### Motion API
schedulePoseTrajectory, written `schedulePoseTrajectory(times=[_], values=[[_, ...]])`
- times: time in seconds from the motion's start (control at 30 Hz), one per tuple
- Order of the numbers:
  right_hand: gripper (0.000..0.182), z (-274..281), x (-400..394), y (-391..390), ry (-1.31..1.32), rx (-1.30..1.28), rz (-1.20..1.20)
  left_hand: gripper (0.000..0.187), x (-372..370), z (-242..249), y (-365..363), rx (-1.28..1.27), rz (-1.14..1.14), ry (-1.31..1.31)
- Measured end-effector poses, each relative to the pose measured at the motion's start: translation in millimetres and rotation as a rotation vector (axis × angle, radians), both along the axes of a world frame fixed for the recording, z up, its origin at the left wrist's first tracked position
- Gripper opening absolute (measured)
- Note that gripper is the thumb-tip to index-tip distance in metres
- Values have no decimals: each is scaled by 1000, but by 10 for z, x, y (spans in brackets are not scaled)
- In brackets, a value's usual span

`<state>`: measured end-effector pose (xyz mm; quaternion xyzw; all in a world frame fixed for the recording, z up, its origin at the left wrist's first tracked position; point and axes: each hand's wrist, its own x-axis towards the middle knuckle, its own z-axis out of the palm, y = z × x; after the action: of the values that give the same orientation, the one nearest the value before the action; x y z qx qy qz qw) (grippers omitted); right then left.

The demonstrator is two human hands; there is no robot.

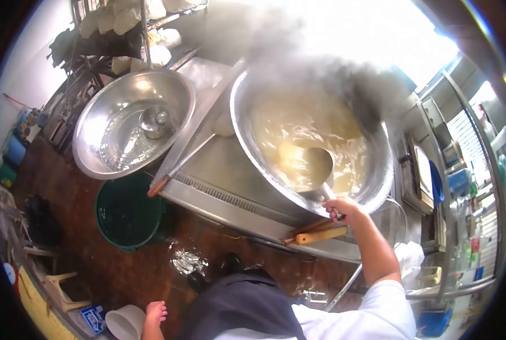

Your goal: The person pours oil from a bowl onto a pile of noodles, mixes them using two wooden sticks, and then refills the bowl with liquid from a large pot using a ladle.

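My right hand (344, 209) is closed around the handle of a large metal ladle (316, 167). The ladle's bowl dips into pale yellowish liquid (298, 122) inside a big, steaming metal pot (390, 178); steam hides the pot's far side. My left hand (156, 311) hangs low over the floor, its fingers curled in with nothing visible in them. Beside that hand stands a whitish bucket (125, 324).
Left of the pot, a wide metal basin (88, 144) holds some liquid and a small metal bowl (158, 122). A long-handled tool (188, 161) lies on the stove (224, 181). Below are a green tub (122, 218) and a wet brown floor (188, 258). A wooden handle (321, 235) juts from the stove's front.
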<state>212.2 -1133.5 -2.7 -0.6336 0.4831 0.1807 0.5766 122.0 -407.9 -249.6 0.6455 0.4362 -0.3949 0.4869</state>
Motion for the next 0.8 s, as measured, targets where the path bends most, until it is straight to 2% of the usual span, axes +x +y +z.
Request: schedulePoseTrajectory(times=[0.1, 0.23, 0.3, 0.37, 0.43, 0.5, 0.57, 0.67, 0.73, 0.77, 0.8], values=[[13, 68, 20, 244, -110, 73, -5, 21, -82, -75, 130, 109, -32, 31], [14, 263, 155, 717, -211, 29, 73, 21, -100, -121, 274, 99, -12, -4], [15, 369, 293, 972, -298, -127, 173, 21, -70, -153, 341, 41, -12, -42], [18, 384, 427, 1127, -306, -163, 237, 19, -73, -166, 387, 21, 32, -55], [20, 356, 557, 1251, -343, -232, 259, 31, -65, -265, 479, -43, -15, -65], [23, 376, 652, 1357, -349, -247, 293, 24, -88, -163, 418, -10, 30, -78], [28, 391, 751, 1466, -363, -404, 300, 17, -209, -111, 471, 25, 74, -87], [51, 352, 913, 1554, -280, -668, 347, 18, -405, -273, 614, 0, 123, -59], [67, 255, 1041, 1551, -255, -804, 369, 41, -580, -401, 771, -3, 85, 19], [67, 226, 1109, 1508, -177, -888, 433, 41, -669, -431, 826, 1, 95, 20], [67, 59, 1195, 1396, -243, -985, 472, 35, -713, -422, 852, 12, 135, 53]])
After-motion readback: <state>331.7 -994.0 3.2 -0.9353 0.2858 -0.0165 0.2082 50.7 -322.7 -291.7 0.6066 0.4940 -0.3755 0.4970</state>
